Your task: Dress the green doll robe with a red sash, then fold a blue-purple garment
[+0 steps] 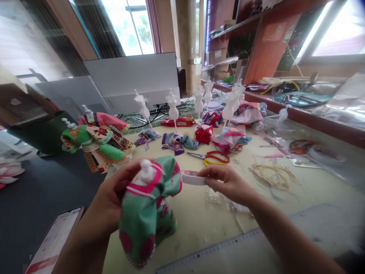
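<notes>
My left hand (112,198) grips a small white dress form (146,168) dressed in a green fabric garment (142,220) with pink trim and dark red spots. Most of the form's body is hidden inside the cloth. My right hand (228,183) pinches a white strip with a pink edge (192,177), possibly a ribbon or tape. The strip runs from my fingers to the garment's side, where its far end is hidden. Below my right hand lie small clear plastic pieces (215,198).
A cream tabletop (196,228) holds several white dress forms, fabric scraps, red-handled scissors (196,156), yellow-and-red pliers (216,158) and gold wire (273,175). A long ruler (216,251) lies along the front edge. A phone (54,243) sits at lower left, beside a dressed form (95,139).
</notes>
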